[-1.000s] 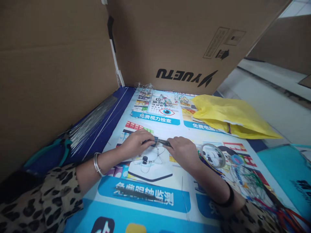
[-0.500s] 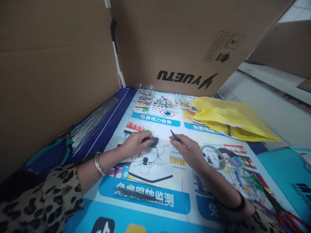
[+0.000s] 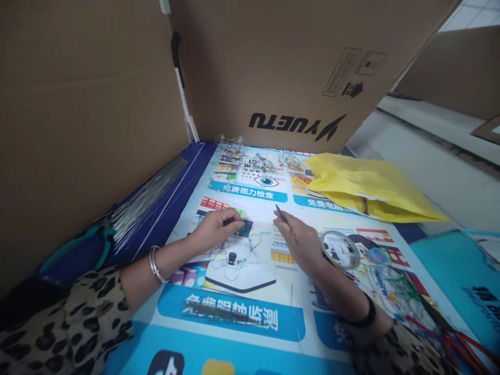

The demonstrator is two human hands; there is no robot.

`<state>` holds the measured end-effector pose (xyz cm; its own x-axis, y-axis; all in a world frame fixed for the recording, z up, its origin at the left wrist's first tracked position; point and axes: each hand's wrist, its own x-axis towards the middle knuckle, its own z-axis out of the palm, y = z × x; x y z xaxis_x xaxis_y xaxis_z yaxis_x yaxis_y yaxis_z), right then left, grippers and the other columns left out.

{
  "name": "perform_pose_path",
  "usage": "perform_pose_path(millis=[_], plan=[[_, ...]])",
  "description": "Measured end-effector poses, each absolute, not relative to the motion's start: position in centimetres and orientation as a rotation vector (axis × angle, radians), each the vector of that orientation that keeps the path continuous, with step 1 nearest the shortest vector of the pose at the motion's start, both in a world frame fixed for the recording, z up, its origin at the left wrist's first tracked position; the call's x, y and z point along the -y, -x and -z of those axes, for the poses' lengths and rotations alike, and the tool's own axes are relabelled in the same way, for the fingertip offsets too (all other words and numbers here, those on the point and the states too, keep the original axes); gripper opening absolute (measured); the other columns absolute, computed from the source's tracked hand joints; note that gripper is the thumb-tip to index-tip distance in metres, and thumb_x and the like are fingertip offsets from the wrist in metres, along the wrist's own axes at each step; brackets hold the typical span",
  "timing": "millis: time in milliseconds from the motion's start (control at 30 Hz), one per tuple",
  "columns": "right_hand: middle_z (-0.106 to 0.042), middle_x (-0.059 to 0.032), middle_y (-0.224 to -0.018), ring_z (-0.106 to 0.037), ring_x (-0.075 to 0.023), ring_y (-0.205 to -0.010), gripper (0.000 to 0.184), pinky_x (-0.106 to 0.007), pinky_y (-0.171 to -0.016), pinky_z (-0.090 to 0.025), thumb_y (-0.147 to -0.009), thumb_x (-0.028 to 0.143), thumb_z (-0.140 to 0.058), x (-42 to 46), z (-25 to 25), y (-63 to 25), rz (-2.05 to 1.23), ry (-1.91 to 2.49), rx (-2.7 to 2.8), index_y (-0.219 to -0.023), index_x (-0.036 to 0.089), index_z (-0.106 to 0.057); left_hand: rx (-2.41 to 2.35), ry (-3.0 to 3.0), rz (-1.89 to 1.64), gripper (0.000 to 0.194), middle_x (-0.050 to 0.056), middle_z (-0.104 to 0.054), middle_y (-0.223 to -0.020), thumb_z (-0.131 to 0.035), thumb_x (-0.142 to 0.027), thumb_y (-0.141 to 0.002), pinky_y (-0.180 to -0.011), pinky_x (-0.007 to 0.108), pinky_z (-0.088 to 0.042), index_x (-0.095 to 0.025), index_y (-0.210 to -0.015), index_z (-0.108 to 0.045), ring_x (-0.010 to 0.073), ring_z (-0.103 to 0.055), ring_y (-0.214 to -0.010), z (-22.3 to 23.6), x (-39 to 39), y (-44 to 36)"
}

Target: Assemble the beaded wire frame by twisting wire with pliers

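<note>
My left hand [image 3: 214,228] rests on the printed poster [image 3: 234,312] with its fingers pinched on a small dark square piece [image 3: 246,227]. Thin silvery wire [image 3: 253,245] loops from that piece down past a small black bead [image 3: 233,256]. My right hand [image 3: 300,240] is a short way to the right, fingers closed round a thin dark pointed tool [image 3: 279,213] whose tip sticks up and away from the square piece.
Cardboard walls [image 3: 97,104] close off the left and back. A bundle of straight silver wires [image 3: 144,200] and teal-handled pliers [image 3: 84,245] lie at the left. A yellow bag [image 3: 371,190], a clear ring [image 3: 339,250] and tangled coloured wires [image 3: 402,302] sit at the right.
My right hand has pulled the dark tool away from the square piece, to the right, and tipped its point upward. My left hand has stayed on the piece.
</note>
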<state>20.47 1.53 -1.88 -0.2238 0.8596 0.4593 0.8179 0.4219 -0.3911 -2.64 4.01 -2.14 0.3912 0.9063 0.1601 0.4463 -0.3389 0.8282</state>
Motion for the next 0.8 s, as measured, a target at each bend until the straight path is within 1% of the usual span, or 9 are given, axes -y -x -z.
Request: perform_pose_path(millis=[100,167,367,467,600,800], plan=[[-0.068,-0.0060,-0.094,-0.060,-0.0169,-0.088,0.027,-0.029,-0.078,-0.045,-0.088,0.038,-0.049,-1.3,2.3,-20.3,0.045,1.253,2.290,-0.102,0.020,-0.063,-1.171,-1.930,-0.836,0.018,-0.002,-0.052,-0.063,-0.052,-0.029,-0.081,-0.056,0.020,-0.036,-0.014,-0.072,-0.057,0.0095,-0.045,-0.060,2.0,-4.0,2.6],[-0.066,-0.0071,-0.092,-0.056,-0.0178,-0.088,0.028,-0.030,-0.077,-0.042,-0.085,0.041,-0.053,-1.2,2.5,-20.2,0.144,1.224,2.379,-0.098,0.020,-0.064,-1.169,-1.930,-0.846,0.018,-0.002,-0.053,-0.063,-0.053,-0.029,-0.081,-0.055,0.020,-0.036,-0.014,-0.072,-0.057,0.0096,-0.046,-0.060,2.0,-4.0,2.6],[-0.062,-0.0072,-0.086,-0.050,-0.0195,-0.083,0.031,-0.031,-0.072,-0.033,-0.085,0.045,-0.052,-1.0,1.8,-19.7,0.353,1.301,2.509,-0.097,0.019,-0.064,-1.176,-1.951,-0.848,0.018,-0.002,-0.055,-0.064,-0.053,-0.029,-0.081,-0.058,0.020,-0.037,-0.015,-0.071,-0.057,0.0099,-0.049,-0.062,1.8,-3.8,2.6],[-0.060,-0.0072,-0.083,-0.049,-0.0206,-0.082,0.030,-0.032,-0.070,-0.029,-0.085,0.044,-0.052,-0.9,1.3,-19.1,0.400,1.315,2.593,-0.095,0.018,-0.063,-1.185,-1.965,-0.850,0.017,-0.003,-0.054,-0.064,-0.053,-0.028,-0.081,-0.057,0.019,-0.037,-0.015,-0.071,-0.057,0.0095,-0.048,-0.061,1.8,-3.7,2.6],[-0.058,-0.0067,-0.078,-0.048,-0.0207,-0.079,0.026,-0.033,-0.067,-0.027,-0.086,0.041,-0.052,-0.8,0.8,-18.5,0.426,1.339,2.631,-0.087,0.017,-0.063,-1.207,-1.987,-0.837,0.018,-0.003,-0.053,-0.062,-0.053,-0.029,-0.082,-0.056,0.019,-0.036,-0.015,-0.071,-0.056,0.0092,-0.048,-0.060,1.7,-3.7,2.5],[-0.058,-0.0060,-0.077,-0.047,-0.0215,-0.079,0.024,-0.034,-0.067,-0.025,-0.087,0.039,-0.051,-0.8,0.4,-18.2,0.489,1.282,2.649,-0.084,0.017,-0.061,-1.219,-2.000,-0.823,0.017,-0.003,-0.054,-0.063,-0.053,-0.028,-0.082,-0.057,0.020,-0.037,-0.015,-0.071,-0.056,0.0092,-0.048,-0.060,1.7,-3.5,2.4]])
